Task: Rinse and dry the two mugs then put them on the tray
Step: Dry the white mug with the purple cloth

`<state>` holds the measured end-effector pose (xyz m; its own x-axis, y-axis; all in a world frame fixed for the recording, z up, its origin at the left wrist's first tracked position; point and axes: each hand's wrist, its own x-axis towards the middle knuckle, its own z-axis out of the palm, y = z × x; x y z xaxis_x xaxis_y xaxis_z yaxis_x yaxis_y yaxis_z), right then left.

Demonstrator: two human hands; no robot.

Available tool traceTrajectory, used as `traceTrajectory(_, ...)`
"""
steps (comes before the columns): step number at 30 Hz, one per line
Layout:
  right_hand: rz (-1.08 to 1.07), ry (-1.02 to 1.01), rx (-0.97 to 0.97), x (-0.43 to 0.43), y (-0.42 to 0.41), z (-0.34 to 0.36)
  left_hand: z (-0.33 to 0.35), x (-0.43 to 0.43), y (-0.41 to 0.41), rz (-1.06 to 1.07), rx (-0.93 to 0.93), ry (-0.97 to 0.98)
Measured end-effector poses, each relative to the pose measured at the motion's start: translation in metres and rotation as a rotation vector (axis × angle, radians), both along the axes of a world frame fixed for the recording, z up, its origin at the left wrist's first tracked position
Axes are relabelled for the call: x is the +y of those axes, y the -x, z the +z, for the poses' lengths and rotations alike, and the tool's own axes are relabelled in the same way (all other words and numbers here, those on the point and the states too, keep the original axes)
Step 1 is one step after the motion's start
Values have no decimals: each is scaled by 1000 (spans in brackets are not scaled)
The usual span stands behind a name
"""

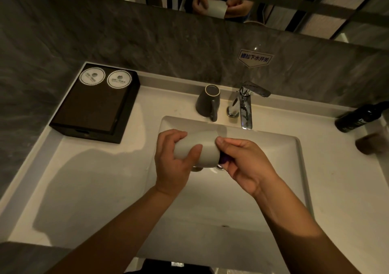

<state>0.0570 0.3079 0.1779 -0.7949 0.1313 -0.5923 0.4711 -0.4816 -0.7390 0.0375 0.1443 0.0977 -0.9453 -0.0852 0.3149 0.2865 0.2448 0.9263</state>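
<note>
Both hands hold a pale mug (196,147) on its side above the sink (263,168). The left hand (174,162) wraps around the mug's base end, thumb across the near side and fingers over the top. The right hand (242,164) pinches the rim end, thumb on the outer wall; whether its fingers reach inside I cannot tell. Something small and purple (223,159) shows between the right hand and the mug's mouth; what it is I cannot tell.

A dark mug (207,103) stands upside down on the worktop (84,179) behind the sink, just left of the tap (245,107), its handle towards the basin. A black tray (94,109) sits at the worktop's back left corner, with two round paper coasters (105,77) along its far edge. A dark bottle (362,117) lies at the right edge. The mirror (273,0) above reflects the hands and the pale mug.
</note>
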Motion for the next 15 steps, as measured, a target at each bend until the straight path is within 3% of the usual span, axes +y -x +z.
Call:
traceTrajectory(2, 41, -65, 13, 3, 3, -2, -3, -7, 3, -95, -35, 40)
traceTrajectory(5, 132, -232, 51, 5, 5, -2, 9, -19, 15, -326, -373, 54)
traceTrajectory(8, 260, -395, 75, 6, 6, -1, 21, -32, 39, -649, -622, 255)
traceTrajectory(12, 424, -545, 85, 0, 10, 0, 28, -33, 49, -819, -650, 410)
traceTrajectory(15, 437, -545, 106, -3, 14, 6, 23, -34, 46, -809, -649, 320)
